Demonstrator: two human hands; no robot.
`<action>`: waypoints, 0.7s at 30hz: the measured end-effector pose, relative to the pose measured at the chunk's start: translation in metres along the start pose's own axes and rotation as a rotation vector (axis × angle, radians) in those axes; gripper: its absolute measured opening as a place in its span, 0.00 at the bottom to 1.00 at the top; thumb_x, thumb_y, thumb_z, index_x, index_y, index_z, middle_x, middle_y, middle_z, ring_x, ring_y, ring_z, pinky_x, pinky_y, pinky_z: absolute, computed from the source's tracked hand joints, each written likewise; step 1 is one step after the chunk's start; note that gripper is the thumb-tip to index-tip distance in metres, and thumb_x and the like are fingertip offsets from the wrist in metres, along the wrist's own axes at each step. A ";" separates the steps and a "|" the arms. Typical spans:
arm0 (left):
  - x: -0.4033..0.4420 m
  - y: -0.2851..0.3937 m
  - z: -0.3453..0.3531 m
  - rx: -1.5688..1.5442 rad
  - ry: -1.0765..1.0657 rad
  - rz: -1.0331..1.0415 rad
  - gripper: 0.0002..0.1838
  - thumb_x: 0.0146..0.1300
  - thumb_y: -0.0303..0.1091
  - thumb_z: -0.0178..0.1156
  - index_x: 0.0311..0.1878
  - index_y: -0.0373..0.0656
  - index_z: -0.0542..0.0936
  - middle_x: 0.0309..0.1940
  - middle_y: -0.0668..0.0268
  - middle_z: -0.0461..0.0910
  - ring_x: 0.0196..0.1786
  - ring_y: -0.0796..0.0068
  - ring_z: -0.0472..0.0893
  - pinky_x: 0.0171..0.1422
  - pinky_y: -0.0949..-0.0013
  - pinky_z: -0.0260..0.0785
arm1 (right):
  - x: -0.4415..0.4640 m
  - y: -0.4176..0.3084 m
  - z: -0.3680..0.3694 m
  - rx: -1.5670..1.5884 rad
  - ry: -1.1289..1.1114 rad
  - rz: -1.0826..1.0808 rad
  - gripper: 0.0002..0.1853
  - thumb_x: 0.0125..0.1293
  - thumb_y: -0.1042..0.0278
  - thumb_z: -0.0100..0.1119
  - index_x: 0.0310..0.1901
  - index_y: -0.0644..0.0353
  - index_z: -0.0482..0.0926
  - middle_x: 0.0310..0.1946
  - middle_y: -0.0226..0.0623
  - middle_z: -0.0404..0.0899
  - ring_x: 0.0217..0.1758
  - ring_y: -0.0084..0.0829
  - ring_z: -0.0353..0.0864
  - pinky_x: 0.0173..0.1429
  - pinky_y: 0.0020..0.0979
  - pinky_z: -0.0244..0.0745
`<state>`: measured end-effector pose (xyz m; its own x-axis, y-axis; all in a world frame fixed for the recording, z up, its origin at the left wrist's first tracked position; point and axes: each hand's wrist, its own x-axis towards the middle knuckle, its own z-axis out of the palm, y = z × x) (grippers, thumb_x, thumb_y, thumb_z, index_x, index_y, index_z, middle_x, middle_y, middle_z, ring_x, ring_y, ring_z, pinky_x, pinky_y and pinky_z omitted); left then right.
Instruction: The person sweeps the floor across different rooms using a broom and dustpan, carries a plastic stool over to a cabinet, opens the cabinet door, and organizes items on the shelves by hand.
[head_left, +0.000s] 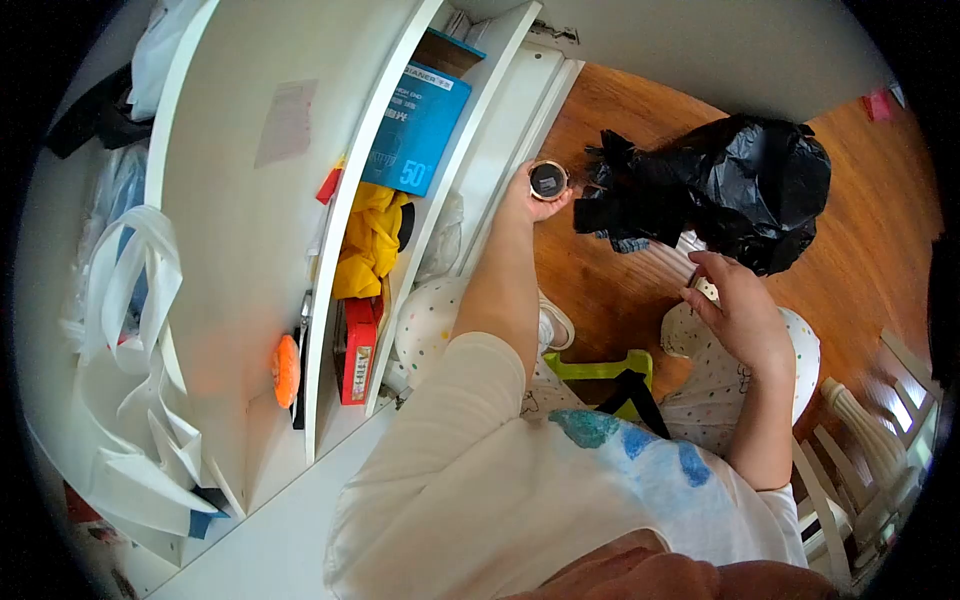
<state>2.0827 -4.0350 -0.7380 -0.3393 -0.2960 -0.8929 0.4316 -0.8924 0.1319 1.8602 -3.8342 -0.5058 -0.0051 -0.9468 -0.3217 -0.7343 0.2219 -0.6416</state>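
My left hand [543, 205] is closed around a small round container [548, 181] with a dark top and a light gold rim. It is held up beside the cabinet's edge, left of a black plastic bag [765, 185] on the floor. The bag is bunched, and its contents are hidden. My right hand [742, 315] hovers over my right knee, just below the bag. Its thumb and forefinger are apart, with nothing visible between them; the other fingers are partly hidden.
On the left, cabinet shelves hold a blue box [418, 128], a yellow cloth-like bundle [370, 243], a red box [358, 350] and an orange object [286, 371]. A white bag [140, 400] hangs further left. A green frame [605, 368] is between my legs; white railings [865, 425] stand right.
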 end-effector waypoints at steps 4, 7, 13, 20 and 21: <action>0.014 0.004 -0.008 -0.045 0.004 -0.049 0.16 0.51 0.44 0.47 0.33 0.41 0.70 0.35 0.47 0.66 0.35 0.55 0.67 0.27 0.69 0.69 | 0.005 0.001 0.004 -0.024 -0.031 0.002 0.17 0.51 0.68 0.53 0.43 0.64 0.67 0.31 0.51 0.71 0.36 0.47 0.70 0.39 0.39 0.65; 0.014 0.006 -0.005 -0.043 -0.024 -0.036 0.15 0.49 0.42 0.49 0.30 0.39 0.71 0.35 0.48 0.65 0.35 0.56 0.67 0.24 0.74 0.69 | 0.008 -0.001 0.005 -0.049 -0.044 0.015 0.17 0.50 0.68 0.53 0.42 0.64 0.68 0.31 0.51 0.72 0.36 0.47 0.70 0.39 0.38 0.65; 0.016 0.019 -0.012 -0.140 -0.048 -0.139 0.22 0.50 0.48 0.48 0.32 0.33 0.69 0.37 0.50 0.64 0.37 0.59 0.67 0.23 0.74 0.69 | 0.014 0.000 0.012 -0.076 -0.026 -0.034 0.16 0.50 0.67 0.53 0.40 0.65 0.69 0.29 0.52 0.72 0.35 0.48 0.70 0.38 0.39 0.65; 0.018 0.011 -0.016 0.013 0.081 -0.016 0.34 0.51 0.62 0.37 0.40 0.35 0.69 0.41 0.49 0.64 0.45 0.53 0.67 0.29 0.67 0.70 | 0.017 0.002 0.017 -0.071 -0.054 -0.031 0.16 0.50 0.66 0.53 0.40 0.65 0.69 0.28 0.51 0.71 0.35 0.48 0.70 0.37 0.39 0.65; 0.015 0.009 -0.017 0.030 0.141 0.023 0.36 0.51 0.64 0.35 0.42 0.36 0.68 0.42 0.48 0.65 0.46 0.52 0.68 0.33 0.62 0.70 | 0.018 0.005 0.019 -0.069 -0.064 -0.034 0.16 0.50 0.66 0.54 0.40 0.65 0.69 0.28 0.51 0.71 0.35 0.48 0.70 0.37 0.39 0.65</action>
<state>2.0952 -4.0419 -0.7576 -0.2077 -0.2680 -0.9408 0.4122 -0.8962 0.1643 1.8693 -3.8461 -0.5278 0.0626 -0.9362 -0.3458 -0.7780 0.1712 -0.6045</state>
